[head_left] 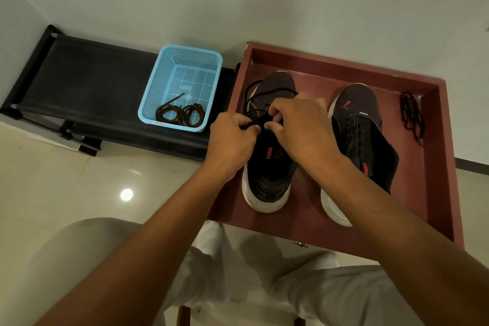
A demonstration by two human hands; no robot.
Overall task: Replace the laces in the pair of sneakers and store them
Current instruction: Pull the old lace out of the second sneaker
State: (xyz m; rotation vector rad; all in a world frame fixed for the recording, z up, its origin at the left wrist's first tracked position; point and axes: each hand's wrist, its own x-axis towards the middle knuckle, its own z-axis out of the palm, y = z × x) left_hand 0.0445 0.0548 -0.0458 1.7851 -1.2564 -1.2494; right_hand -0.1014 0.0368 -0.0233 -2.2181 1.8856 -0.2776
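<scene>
Two black sneakers stand side by side, toes away from the person, on a red tray-like table (434,167) with raised edges; left of it a black bench (79,82) runs along the wall. On the bench's right end, just beside the table, sits a blue perforated basket (158,82) holding a coiled brown lace (182,114). The left sneaker (267,174) has a black lace (251,90) looping loose over its toe end, and both hands meet above its tongue: the left hand (232,137) and the right hand (299,124) each have fingers curled, pinching that lace between thumb and fingertips. The right sneaker (362,124) stands untouched, its tongue splayed open. Near the table's right edge lies a separate bundled black lace (412,116), apart from the shoes
</scene>
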